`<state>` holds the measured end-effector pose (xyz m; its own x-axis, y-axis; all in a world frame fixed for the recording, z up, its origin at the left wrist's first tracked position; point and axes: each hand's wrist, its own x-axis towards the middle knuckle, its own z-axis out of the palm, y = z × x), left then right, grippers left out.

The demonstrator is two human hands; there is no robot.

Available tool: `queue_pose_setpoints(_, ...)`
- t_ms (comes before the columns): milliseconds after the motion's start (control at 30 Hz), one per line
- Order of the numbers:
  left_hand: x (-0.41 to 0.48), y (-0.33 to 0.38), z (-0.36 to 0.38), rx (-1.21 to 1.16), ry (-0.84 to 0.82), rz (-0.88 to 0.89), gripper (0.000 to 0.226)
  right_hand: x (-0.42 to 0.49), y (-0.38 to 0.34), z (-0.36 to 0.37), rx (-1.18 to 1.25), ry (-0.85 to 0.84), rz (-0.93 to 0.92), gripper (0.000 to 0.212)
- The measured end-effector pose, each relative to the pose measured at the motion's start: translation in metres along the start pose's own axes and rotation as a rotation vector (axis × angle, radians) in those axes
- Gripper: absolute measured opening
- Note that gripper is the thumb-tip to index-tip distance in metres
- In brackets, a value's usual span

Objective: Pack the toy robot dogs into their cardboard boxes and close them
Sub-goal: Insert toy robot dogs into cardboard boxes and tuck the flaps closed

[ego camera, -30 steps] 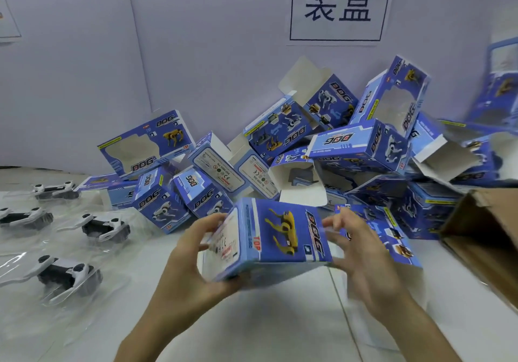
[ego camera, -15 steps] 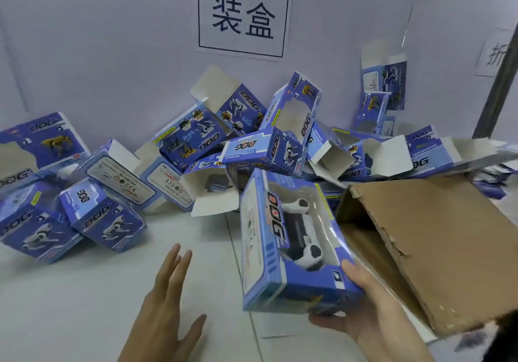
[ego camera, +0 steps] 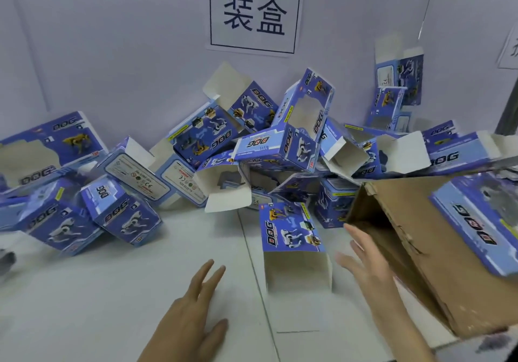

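Note:
A packed blue DOG box [ego camera: 479, 221] with a toy dog behind its window lies blurred on the flap of the big brown carton [ego camera: 414, 252] at the right. My right hand [ego camera: 367, 266] is open and empty, fingers spread, beside the carton's mouth. My left hand [ego camera: 193, 317] hovers open over the white table [ego camera: 112, 291]. Between the hands an empty blue box [ego camera: 291, 232] lies with its white flap open toward me. A pile of several empty blue boxes [ego camera: 277, 146] leans on the back wall.
A paper sign with two Chinese characters [ego camera: 253, 14] hangs on the wall above the pile. More blue boxes [ego camera: 398, 87] stand stacked at the far right. A dark toy part [ego camera: 5, 258] shows at the left edge.
My right hand has let go of the packed box, which now lies on the carton's flap. Both hands are empty. The view has swung right, away from the loose toy dogs.

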<state>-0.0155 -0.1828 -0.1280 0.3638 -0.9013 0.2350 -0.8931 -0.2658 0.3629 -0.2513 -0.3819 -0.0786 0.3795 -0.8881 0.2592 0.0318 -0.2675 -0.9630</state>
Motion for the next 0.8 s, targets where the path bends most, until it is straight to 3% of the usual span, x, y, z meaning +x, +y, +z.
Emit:
queue_pose_setpoints(100,-0.005,0.003,-0.002,-0.03,0.007,0.011,0.079,-0.004,0.01,0.016,-0.037,-0.205,0.045,0.067)
queue_pose_setpoints(233,-0.008,0.003,-0.004,-0.035,0.085,0.082,0.066,-0.009,0.018,0.03,-0.193,0.085,-0.033,0.026)
queue_pose_setpoints(333,-0.012,0.009,-0.011,-0.089,0.196,0.091,0.056,-0.024,0.013,0.039,-0.252,0.096,-0.12,0.021)
queue_pose_setpoints(467,-0.019,0.01,-0.02,-0.373,0.352,-0.024,0.045,-0.058,0.009,0.061,-0.182,0.01,-0.183,0.024)
queue_pose_setpoints(567,-0.02,0.01,-0.026,-0.579,0.448,-0.09,0.017,-0.072,0.01,0.076,-0.106,-0.002,-0.178,0.029)
queue_pose_setpoints(700,-0.021,0.008,-0.032,-0.797,0.5,-0.157,0.016,-0.073,0.006,0.08,-0.035,-0.03,-0.122,0.028)
queue_pose_setpoints(800,-0.021,0.007,-0.036,-0.89,0.521,-0.196,0.016,-0.067,-0.002,0.075,0.106,-0.107,-0.068,0.01)
